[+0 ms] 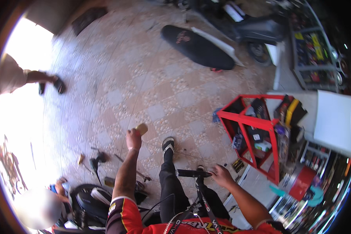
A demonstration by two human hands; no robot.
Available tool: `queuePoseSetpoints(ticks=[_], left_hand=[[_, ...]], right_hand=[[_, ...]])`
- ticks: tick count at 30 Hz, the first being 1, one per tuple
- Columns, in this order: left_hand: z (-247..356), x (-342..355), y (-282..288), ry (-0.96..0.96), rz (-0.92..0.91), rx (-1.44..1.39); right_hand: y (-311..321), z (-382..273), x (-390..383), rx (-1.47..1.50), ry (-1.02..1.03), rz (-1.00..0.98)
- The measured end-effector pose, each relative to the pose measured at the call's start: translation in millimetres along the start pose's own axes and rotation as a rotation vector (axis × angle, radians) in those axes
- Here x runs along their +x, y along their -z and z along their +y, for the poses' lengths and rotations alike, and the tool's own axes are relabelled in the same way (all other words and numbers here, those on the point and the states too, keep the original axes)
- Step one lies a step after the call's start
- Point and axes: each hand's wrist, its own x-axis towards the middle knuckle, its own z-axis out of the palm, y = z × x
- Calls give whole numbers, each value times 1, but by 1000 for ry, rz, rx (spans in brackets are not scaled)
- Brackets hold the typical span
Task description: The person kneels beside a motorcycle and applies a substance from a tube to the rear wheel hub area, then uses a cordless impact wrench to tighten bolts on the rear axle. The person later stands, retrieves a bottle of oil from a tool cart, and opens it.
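My left hand [133, 139] is stretched out over the tiled floor, its fingers closed round a small tan, rounded block [142, 128]. What kind of thing the block is does not show clearly. Nearer my body, my right hand [222, 176] pinches one end of a black cylindrical bar [192, 173]. The bar lies level across the front of my legs, pointing left. My sandalled foot [168, 144] stands on the floor between the two hands.
A red metal frame cart [257, 122] with tools and boxes stands to the right. A long black motorcycle seat [199, 46] lies ahead, near a parked scooter [257, 29]. Loose tools and a motorcycle wheel [84, 201] are at lower left, beside a person. Another person's legs [41, 77] show far left.
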Motion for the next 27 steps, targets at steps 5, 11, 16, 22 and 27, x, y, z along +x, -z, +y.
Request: queuePoseSetpoints(ticks=[5,11,16,22,27], left_hand=[[100,-54,110,-284,-57,-46],[246,-130,233,-568,-35,-64],[352,-202,298,-583,-30,-129],[456,-306,330,-811,23,-262],[535,-394,335,-938,-56,-318]], right_hand=[[-1,-80,72,-113,234,9],[31,-176,91,-346,590,301],[104,-193,37,-174,695,318],[234,-141,-135,240,740,500],[346,-92,-292,472,722,621]])
